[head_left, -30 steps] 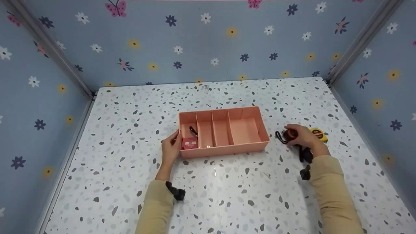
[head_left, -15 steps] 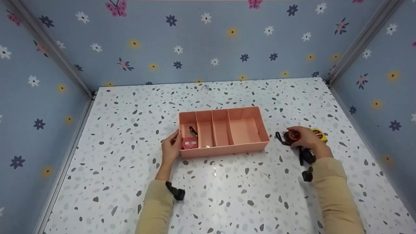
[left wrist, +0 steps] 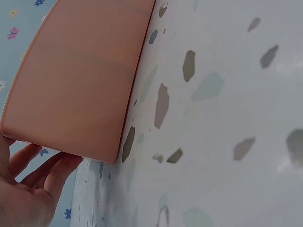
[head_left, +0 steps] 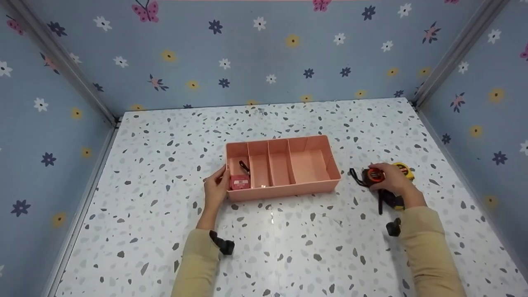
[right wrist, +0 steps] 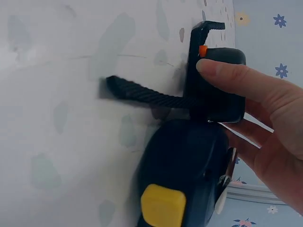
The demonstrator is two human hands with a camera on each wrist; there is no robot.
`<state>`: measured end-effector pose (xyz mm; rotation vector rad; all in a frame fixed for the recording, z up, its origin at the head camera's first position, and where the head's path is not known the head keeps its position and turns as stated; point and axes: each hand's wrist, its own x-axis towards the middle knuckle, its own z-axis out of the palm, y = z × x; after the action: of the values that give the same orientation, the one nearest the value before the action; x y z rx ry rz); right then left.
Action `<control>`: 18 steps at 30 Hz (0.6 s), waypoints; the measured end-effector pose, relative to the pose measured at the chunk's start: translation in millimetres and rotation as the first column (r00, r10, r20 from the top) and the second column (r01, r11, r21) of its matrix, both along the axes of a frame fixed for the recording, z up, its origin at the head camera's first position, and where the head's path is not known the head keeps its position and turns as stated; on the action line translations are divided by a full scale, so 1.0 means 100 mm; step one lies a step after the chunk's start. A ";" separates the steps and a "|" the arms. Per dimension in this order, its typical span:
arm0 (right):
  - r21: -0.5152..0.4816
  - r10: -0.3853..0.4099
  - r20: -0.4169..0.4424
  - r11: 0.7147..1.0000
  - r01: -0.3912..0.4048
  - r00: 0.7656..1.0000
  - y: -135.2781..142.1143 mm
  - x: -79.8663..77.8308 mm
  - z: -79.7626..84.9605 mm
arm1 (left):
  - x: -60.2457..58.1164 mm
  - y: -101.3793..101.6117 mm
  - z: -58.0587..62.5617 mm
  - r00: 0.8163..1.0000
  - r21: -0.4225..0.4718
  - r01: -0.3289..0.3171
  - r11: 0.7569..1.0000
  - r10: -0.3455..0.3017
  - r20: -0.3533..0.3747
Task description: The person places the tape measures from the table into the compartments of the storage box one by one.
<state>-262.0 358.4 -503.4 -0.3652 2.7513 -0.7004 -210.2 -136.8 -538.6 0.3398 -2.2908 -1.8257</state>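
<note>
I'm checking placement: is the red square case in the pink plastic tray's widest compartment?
No, the red square case lies in the leftmost compartment of the tray.

The tray (head_left: 284,191) sits mid tabletop (head_left: 321,235), 1 tape measure (head_left: 240,182) in its leftmost slot (head_left: 234,165). Off right there's 3 more: the closest tape (head_left: 374,175), the rightmost tape (head_left: 406,170) beyond it, the front tape (head_left: 390,200) before both.

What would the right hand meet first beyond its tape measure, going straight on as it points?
Probably the pink box, at its right end; height is unclear, so the right hand might clear it.
</note>
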 end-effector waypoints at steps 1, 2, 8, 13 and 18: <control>-0.001 -0.010 -0.009 1.000 0.010 1.000 0.00 0.01 -0.01 | 0.00 0.00 0.00 1.000 0.006 -0.002 1.000 0.002 0.001; -0.002 -0.020 -0.020 1.000 0.020 1.000 0.00 0.02 -0.01 | 0.00 0.00 0.00 1.000 0.006 -0.003 1.000 0.003 -0.001; -0.021 -0.071 -0.056 0.997 0.070 0.996 -0.03 0.09 -0.02 | 0.00 0.00 -0.01 1.000 0.002 -0.009 1.000 0.009 -0.027; -0.056 -0.087 -0.062 0.995 0.084 0.994 -0.10 0.16 0.02 | 0.00 0.00 -0.02 0.999 0.006 -0.009 1.000 0.009 -0.049; -0.069 -0.079 -0.104 0.995 0.072 0.991 -0.17 0.24 0.08 | 0.00 0.01 0.00 0.998 -0.001 -0.008 1.000 0.008 -0.055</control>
<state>-238.3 341.1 -495.2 -0.3219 2.8614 -0.8132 -210.4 -136.2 -539.0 0.2943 -2.2508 -1.8068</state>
